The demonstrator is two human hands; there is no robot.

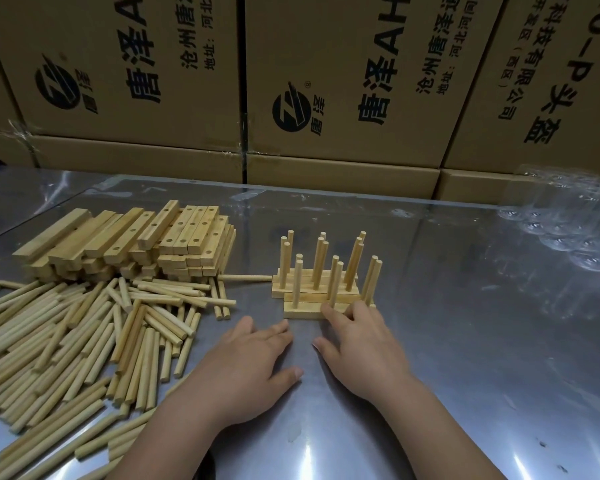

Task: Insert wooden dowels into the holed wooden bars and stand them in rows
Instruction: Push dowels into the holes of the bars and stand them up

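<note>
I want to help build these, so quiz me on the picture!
1. True or false: the loose dowels lie right of the standing rows.
2. Which hand touches the nearest bar? A) left hand B) right hand
3. Fill in: the nearest bar holds ___ upright dowels.
Key: 1 false; 2 B; 3 three.

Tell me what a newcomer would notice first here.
In the middle, a cluster of bars bristles with upright dowels. The right hand touches the nearest bar, and the left hand lies beside it. To the left sprawls a heap of loose dowels, with stacked bars behind it. Printed cartons wall the back.
</note>
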